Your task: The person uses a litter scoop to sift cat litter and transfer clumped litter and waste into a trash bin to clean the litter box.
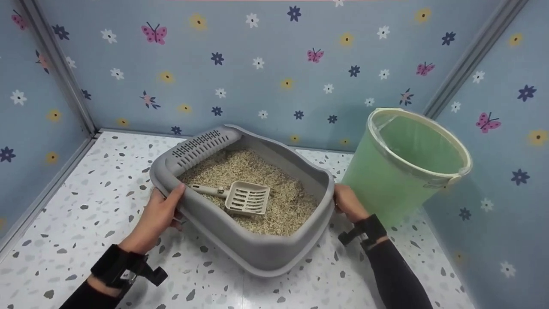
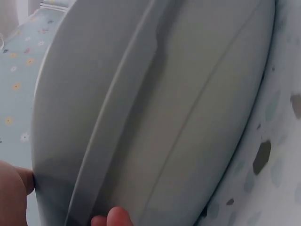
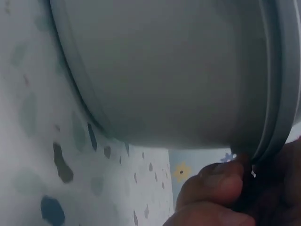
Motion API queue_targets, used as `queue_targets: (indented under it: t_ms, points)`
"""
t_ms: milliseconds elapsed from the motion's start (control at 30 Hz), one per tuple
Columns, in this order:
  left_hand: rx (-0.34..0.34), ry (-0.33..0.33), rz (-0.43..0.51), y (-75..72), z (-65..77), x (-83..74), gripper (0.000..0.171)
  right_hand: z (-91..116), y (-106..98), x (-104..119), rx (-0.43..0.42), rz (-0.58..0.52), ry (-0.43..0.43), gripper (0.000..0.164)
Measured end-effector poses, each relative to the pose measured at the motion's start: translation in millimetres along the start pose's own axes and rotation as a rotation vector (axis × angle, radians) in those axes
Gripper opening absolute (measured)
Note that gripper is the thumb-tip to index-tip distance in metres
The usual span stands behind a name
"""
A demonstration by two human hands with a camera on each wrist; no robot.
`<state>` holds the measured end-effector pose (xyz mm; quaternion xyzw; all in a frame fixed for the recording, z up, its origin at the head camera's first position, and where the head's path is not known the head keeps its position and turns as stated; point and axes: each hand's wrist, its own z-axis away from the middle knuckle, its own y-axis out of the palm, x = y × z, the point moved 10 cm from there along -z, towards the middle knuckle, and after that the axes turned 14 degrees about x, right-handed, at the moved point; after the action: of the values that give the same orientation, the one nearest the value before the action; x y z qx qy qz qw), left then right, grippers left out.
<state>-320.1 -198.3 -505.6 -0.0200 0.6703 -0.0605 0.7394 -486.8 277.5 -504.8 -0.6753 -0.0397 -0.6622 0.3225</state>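
A grey litter box [image 1: 257, 246] stands at an angle on the speckled surface, with tan litter [image 1: 283, 216] spread inside. On the litter lies a beige slotted scoop [image 1: 248, 198], its handle pointing left. My left hand [image 1: 156, 216] grips the box's left side, thumb on the rim and fingertips [image 2: 119, 216] under the lip in the left wrist view. At the box's right corner, my right hand [image 1: 349, 202] holds the rim. Curled fingers [image 3: 214, 183] show below the lip in the right wrist view; part of this hand is hidden behind the box in the head view.
A pale green bin [image 1: 377, 184] with a cream rim stands close to my right hand, leaning a little in the view. Blue walls [image 1: 257, 94] with flowers and butterflies enclose the back and sides. White speckled flooring [image 1: 107, 189] lies around the box.
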Motion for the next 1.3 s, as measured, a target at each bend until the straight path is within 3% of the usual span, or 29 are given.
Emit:
queue_targets:
  t_ms: [167,367,567,667,867,967,1100,1300]
  points:
    - [-0.009,-0.014,0.014,-0.2,-8.5,-0.7,0.075,3,1,-1,0.046,0.053,-0.007,0.047]
    - [0.024,-0.072,0.042,-11.7,-30.6,6.6,0.074,20,15,-5,0.16,-0.017,0.001,0.045]
    - [0.065,-0.046,0.077,-14.4,-52.2,2.8,0.078,35,23,-7,0.272,-0.083,-0.004,0.041]
    - [0.093,-0.03,0.045,-7.7,-45.8,0.7,0.084,28,22,-5,0.278,-0.071,0.02,0.041]
    - [0.166,-0.022,0.005,26.3,-3.7,0.1,0.093,-3,19,2,0.228,-0.016,0.046,0.042]
    - [0.192,-0.013,0.024,40.1,8.2,-1.2,0.099,-8,19,4,0.228,0.011,0.028,0.048]
    - [0.188,-0.002,0.043,44.2,9.1,-2.8,0.103,-5,21,6,0.252,0.027,0.003,0.048]
    - [0.199,-0.034,0.042,36.4,2.1,1.5,0.101,5,29,6,0.299,0.039,0.004,0.044]
